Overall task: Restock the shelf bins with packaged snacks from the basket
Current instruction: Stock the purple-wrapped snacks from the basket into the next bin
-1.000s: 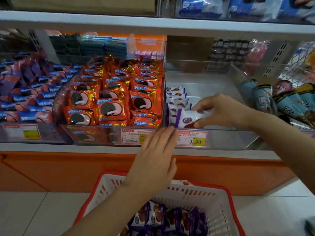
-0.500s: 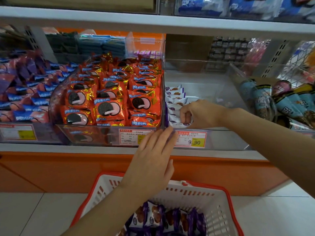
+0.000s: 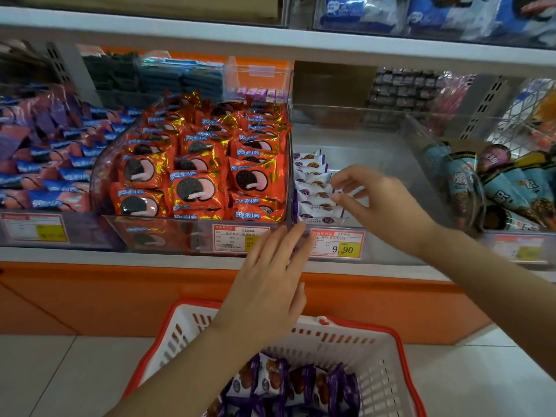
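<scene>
snack packs lay nearest, in the red-rimmed basket. above it the left hand was flat and empty, straight fingers reaching the front lip of the clear bin. farther in, the right hand hung loosely spread, holding nothing, fingertips at the row of white packs along the bin's left wall.

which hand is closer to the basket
Left. The left hand hovers over the basket's far rim, fingertips at the bin front; the right hand is higher, in the bin by the white packs.
</scene>
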